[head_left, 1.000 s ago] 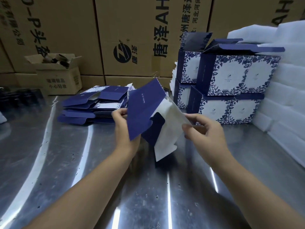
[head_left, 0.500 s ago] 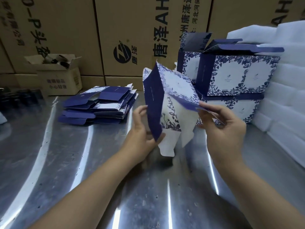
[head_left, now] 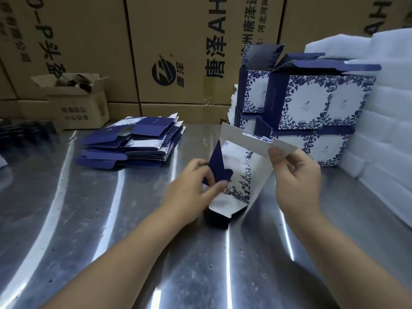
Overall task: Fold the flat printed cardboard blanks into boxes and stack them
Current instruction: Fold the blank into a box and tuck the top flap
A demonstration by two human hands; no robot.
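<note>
A half-opened blue-and-white printed blank (head_left: 242,175) stands on end on the steel table (head_left: 111,219) in front of me. My left hand (head_left: 191,192) pinches its dark blue flap on the left side. My right hand (head_left: 294,175) pinches the white top flap between thumb and fingers. A pile of flat blanks (head_left: 133,143) lies at the left rear. Folded boxes (head_left: 312,108) are stacked two high at the right rear, their lids open.
Large brown shipping cartons (head_left: 178,52) wall off the back. A small open carton (head_left: 75,101) stands at the far left. White foam blocks (head_left: 388,130) pile up along the right edge. Dark trays (head_left: 24,134) sit at the left edge.
The blank has been turned and lowered until its bottom rests on the table. Both hands came down with it, the left onto the blue flap, the right onto the white top flap.
</note>
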